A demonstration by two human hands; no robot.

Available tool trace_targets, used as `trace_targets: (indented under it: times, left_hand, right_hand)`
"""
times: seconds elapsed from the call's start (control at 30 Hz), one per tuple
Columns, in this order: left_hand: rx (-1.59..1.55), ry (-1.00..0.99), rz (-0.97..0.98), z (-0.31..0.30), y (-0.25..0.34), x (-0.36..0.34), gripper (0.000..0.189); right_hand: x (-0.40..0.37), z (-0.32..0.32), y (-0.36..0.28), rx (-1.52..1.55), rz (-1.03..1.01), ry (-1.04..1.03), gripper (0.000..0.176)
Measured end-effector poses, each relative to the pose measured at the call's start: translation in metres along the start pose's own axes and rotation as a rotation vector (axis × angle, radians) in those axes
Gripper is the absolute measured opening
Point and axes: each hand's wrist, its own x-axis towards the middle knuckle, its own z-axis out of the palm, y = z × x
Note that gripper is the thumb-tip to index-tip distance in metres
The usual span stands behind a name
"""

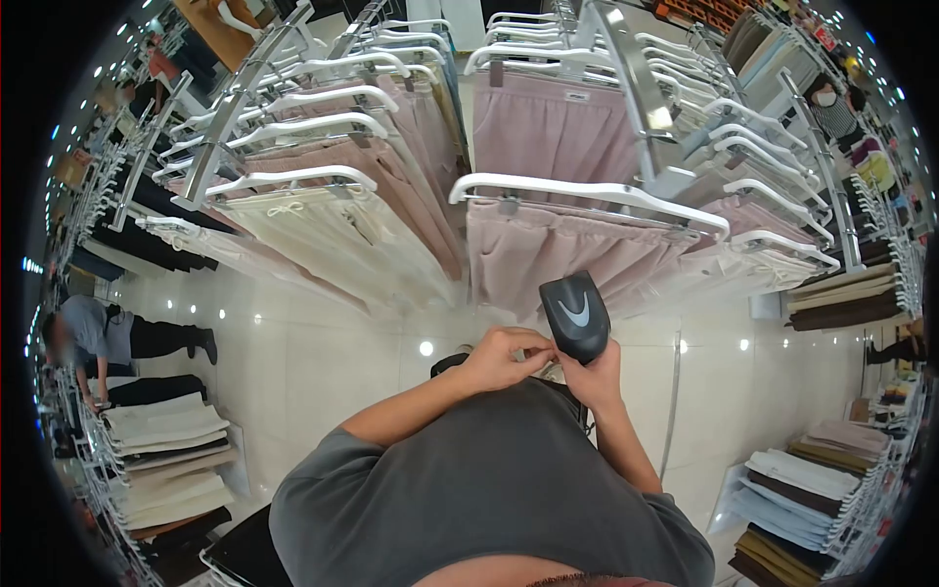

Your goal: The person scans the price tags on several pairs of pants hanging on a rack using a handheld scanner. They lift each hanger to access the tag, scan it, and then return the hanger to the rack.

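Note:
A dark grey handheld barcode scanner points forward, away from my body, gripped in my right hand. Just left of it, my left hand is closed in a pinch, its fingertips close to the right hand's fingers. What the pinch holds, if anything, is too small to make out. Beyond the scanner, pink elastic-waist trousers hang from a white clip hanger. To their left hang cream drawstring trousers on another white hanger.
Metal rails carry several hung garments ahead. Folded trousers are stacked at left and right. A person in a grey top bends by the left stack. Pale tiled floor lies around me.

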Motion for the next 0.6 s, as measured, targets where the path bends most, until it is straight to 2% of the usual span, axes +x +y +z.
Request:
trace_targets:
  times: [0.2, 0.43, 0.5, 0.6]
  left_hand:
    - [-0.059, 0.001, -0.062, 0.056, 0.015, 0.021, 0.011]
    - [-0.058, -0.007, -0.027, 0.115, 0.015, 0.036, 0.011]
    - [-0.149, -0.006, -0.117, 0.130, 0.020, 0.037, 0.012]
    - [-0.134, -0.005, -0.087, 0.145, 0.020, 0.039, 0.013]
  right_hand:
    - [-0.005, -0.060, -0.001, 0.032, -0.004, -0.028, 0.012]
    - [-0.015, -0.123, 0.010, 0.050, -0.007, -0.043, 0.008]
    - [-0.018, -0.137, 0.017, 0.041, -0.002, -0.060, 0.008]
    - [-0.023, -0.152, 0.016, 0.043, -0.009, -0.070, 0.006]
